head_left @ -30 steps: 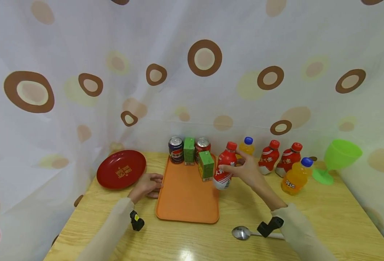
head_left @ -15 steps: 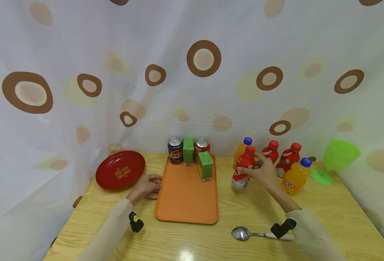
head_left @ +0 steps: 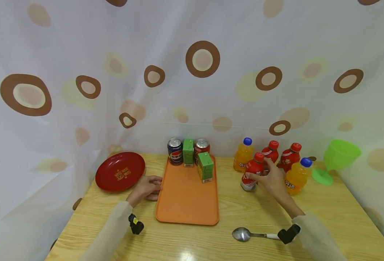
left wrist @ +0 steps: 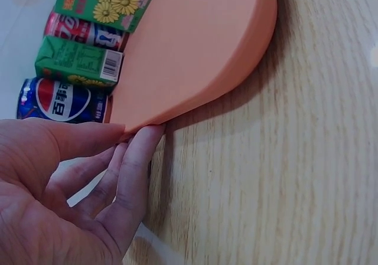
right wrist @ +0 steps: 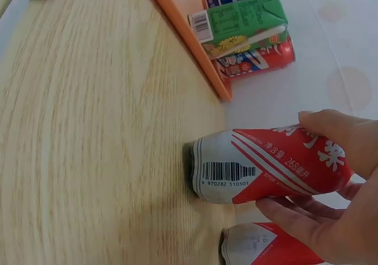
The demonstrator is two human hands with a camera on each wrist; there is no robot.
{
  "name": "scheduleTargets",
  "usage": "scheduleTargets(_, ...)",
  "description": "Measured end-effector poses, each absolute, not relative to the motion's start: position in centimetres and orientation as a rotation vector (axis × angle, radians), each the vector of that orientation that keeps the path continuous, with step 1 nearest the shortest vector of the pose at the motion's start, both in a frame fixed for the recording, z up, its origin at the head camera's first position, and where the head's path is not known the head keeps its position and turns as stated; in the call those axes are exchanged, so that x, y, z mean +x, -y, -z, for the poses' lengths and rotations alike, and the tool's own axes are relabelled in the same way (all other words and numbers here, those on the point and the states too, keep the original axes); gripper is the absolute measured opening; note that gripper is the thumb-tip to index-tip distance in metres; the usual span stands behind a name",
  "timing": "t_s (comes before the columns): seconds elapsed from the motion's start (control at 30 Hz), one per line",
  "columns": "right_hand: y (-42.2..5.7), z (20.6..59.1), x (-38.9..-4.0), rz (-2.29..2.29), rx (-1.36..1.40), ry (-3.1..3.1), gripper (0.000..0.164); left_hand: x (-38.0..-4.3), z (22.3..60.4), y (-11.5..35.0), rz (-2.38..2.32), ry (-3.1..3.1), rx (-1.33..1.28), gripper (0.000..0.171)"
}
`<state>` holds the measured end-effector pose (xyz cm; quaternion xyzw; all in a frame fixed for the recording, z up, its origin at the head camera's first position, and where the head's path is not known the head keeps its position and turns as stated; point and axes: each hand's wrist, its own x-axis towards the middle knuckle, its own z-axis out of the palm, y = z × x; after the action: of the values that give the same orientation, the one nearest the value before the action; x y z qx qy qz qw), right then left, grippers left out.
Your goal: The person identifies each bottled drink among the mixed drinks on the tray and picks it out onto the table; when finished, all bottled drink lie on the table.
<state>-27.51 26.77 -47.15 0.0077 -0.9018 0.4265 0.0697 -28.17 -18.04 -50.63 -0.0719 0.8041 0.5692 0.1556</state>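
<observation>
My right hand holds a red-and-white drink bottle between thumb and fingers, right of the orange tray. In the right wrist view the bottle has its base at or very near the wood; I cannot tell if it touches. My left hand pinches the tray's left rim, thumb above and fingers at the outer side, as the left wrist view shows. At the tray's far end stand a blue cola can, a red can and two green drink cartons, the nearer carton in front of the red can.
Behind the held bottle stand an orange soda bottle and two more red bottles. Another orange soda bottle and a green goblet are farther right. A spoon lies in front; a red plate is at left.
My right hand has carried the red bottle from the tray's right edge rightward and down toward the table near the other bottles. The left hand has stayed at the tray's rim.
</observation>
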Motion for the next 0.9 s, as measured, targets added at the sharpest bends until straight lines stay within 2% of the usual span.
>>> scheduleTargets(0.17, -26.2, 47.5, -26.8, -1.307, 0.020, 2.767, 0.089, -27.9, 50.4, 18.4, -1.631, -2.307, -0.204, 0.044)
scheduleTargets(0.37, -25.9, 47.4, -26.5, -1.324, 0.055, 2.744, 0.081, -27.8, 50.2, 18.5, -1.619, -2.331, -0.203, 0.045)
scheduleTargets(0.9, -25.7, 47.6, -26.1, -1.272, 0.097, 2.757, 0.081, -27.6, 50.9, 18.6, -1.642, -2.347, -0.194, 0.041)
